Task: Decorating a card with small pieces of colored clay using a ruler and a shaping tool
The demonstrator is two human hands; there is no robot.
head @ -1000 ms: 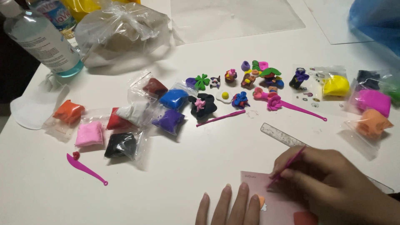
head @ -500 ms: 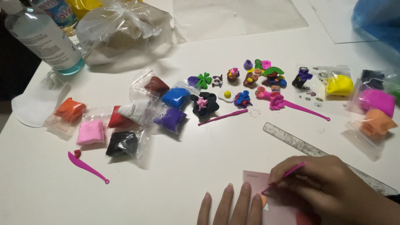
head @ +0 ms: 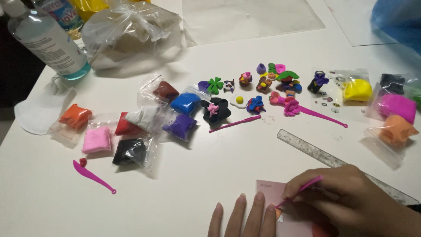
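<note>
Since the earlier frames the right hand has tilted the pink tool lower, its tip now down on the pink card, while the view has drifted slightly. Its fingers are clamped on the tool's handle. The left hand lies flat with fingers together, pressing the card's near edge to the worktop.

A row of small finished clay figures stands beyond the ruler, so much modelling looks done. Many clay bags remain full, and the piece on the card seems unfinished.

Whatever sits under the tool tip is mostly hidden by the right hand; only orange and red specks show. Both hands and the card are cut off by the frame's bottom edge.
</note>
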